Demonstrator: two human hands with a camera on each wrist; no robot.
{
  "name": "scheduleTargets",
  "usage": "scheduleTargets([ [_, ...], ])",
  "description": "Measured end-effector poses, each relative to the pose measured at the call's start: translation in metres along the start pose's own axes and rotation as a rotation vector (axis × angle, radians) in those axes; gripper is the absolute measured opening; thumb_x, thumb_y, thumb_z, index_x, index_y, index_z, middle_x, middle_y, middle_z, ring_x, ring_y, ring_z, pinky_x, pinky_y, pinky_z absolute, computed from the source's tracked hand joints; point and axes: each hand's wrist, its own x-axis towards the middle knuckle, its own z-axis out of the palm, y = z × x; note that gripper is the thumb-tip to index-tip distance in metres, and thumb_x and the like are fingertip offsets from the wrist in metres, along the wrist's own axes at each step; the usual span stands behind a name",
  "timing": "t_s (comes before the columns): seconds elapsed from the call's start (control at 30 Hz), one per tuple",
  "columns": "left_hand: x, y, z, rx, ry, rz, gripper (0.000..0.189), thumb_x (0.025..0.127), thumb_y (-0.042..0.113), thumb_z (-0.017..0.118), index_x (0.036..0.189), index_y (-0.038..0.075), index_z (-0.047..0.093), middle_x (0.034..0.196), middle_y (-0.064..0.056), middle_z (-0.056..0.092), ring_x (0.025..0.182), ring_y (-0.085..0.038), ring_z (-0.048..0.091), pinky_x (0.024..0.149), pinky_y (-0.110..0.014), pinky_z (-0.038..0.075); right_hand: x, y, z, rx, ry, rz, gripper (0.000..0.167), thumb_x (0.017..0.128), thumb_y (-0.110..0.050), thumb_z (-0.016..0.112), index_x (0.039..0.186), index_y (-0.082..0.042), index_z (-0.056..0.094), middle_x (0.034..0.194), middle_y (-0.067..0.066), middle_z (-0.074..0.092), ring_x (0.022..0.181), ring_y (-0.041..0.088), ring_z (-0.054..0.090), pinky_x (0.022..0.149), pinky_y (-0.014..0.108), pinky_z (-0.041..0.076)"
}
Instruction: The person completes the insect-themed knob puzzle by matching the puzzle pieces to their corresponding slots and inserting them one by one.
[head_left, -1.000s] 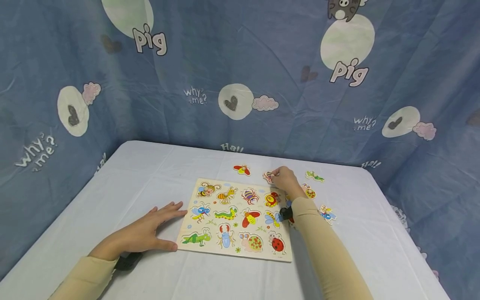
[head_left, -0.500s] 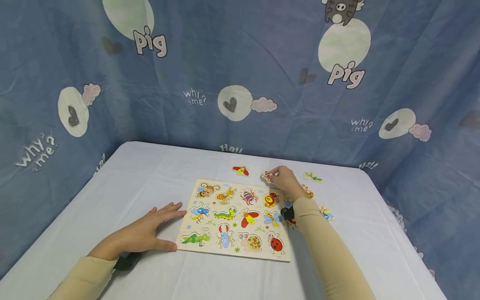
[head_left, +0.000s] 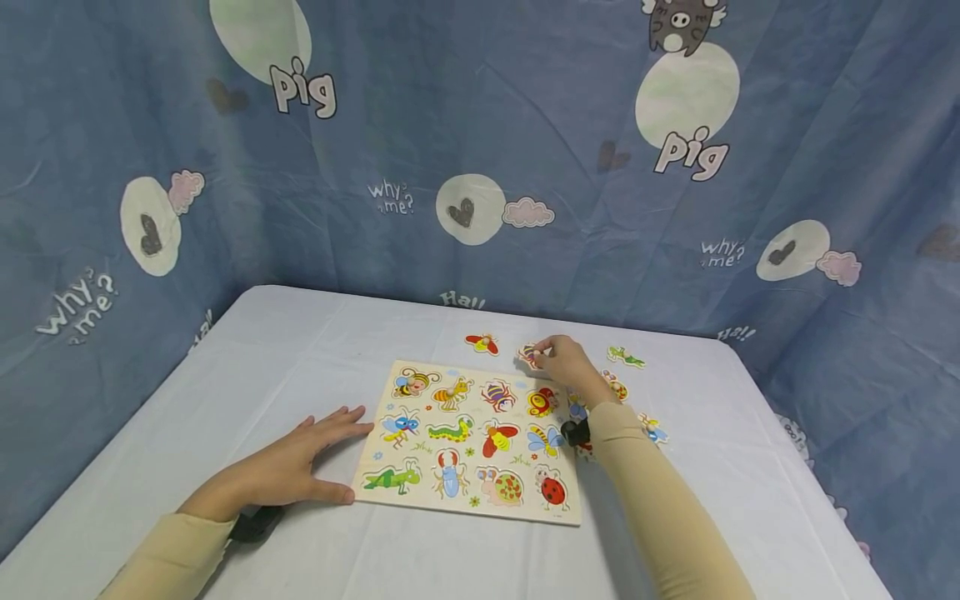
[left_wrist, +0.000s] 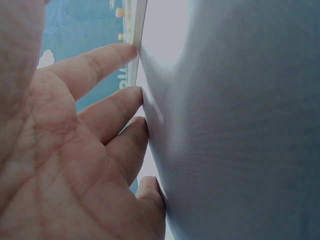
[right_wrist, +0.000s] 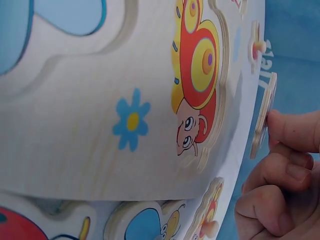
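Note:
A wooden insect puzzle board (head_left: 480, 454) with picture recesses lies on the white table. My right hand (head_left: 570, 368) is past its far right corner and pinches a spider puzzle piece (head_left: 528, 356) between thumb and fingers. In the right wrist view that piece (right_wrist: 263, 117) is seen edge-on, tilted and apart from the tabletop; my fingers partly cover it. My left hand (head_left: 288, 467) lies at the board's left side with fingers spread and straight. Its index fingertip touches the board's edge (left_wrist: 134, 65) in the left wrist view, while the other fingertips rest on the tablecloth.
A red-winged bug piece (head_left: 482, 343) lies beyond the board. To the right are a grasshopper piece (head_left: 626, 357), a snail piece (head_left: 617, 386) and a blue-winged insect piece (head_left: 652, 428). More pieces sit partly under my right forearm. A blue printed curtain (head_left: 480, 125) hangs behind the table.
My right hand has drawn the spider piece slightly left, and the piece has tilted a little. The left hand and the board stay put.

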Motion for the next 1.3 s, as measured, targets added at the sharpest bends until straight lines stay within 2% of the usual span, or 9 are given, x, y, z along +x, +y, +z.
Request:
scheduleTargets([
  [0.37, 0.000, 0.000, 0.000, -0.007, -0.005, 0.000, 0.096, 0.076, 0.054, 0.093, 0.157, 0.018, 0.055, 0.175, -0.019, 0.034, 0.163, -0.051, 0.022, 0.127, -0.080, 0.008, -0.003, -0.001, 0.000, 0.017, -0.023, 0.015, 0.025, 0.110, -0.023, 0.063, 0.123, -0.004, 0.070, 0.084, 0.004, 0.052, 0.073, 0.016, 0.048, 0.061, 0.026, 0.041],
  [0.8, 0.000, 0.001, 0.000, -0.004, -0.001, 0.001, 0.096, 0.076, 0.054, 0.093, 0.157, 0.018, 0.056, 0.175, -0.018, 0.034, 0.163, -0.051, 0.023, 0.127, -0.080, 0.009, -0.014, -0.003, 0.002, 0.032, -0.084, -0.119, 0.025, 0.110, -0.022, 0.061, 0.125, -0.003, 0.069, 0.089, 0.007, 0.056, 0.074, 0.018, 0.048, 0.064, 0.029, 0.042],
  [1.17, -0.001, 0.000, 0.000, -0.009, 0.000, 0.003, 0.096, 0.076, 0.054, 0.093, 0.157, 0.019, 0.055, 0.175, -0.018, 0.034, 0.163, -0.051, 0.023, 0.127, -0.080, 0.009, -0.021, -0.012, 0.008, 0.012, -0.129, -0.133, 0.022, 0.108, -0.020, 0.064, 0.123, -0.005, 0.070, 0.088, 0.007, 0.054, 0.075, 0.018, 0.048, 0.065, 0.028, 0.041],
  [1.3, 0.000, -0.001, 0.000, -0.009, -0.001, 0.005, 0.096, 0.076, 0.054, 0.093, 0.157, 0.019, 0.055, 0.175, -0.018, 0.035, 0.163, -0.051, 0.023, 0.127, -0.080, 0.009, -0.022, -0.012, 0.011, 0.019, -0.157, -0.143, 0.022, 0.108, -0.021, 0.064, 0.123, -0.006, 0.070, 0.089, 0.007, 0.055, 0.070, 0.017, 0.047, 0.060, 0.028, 0.042],
])
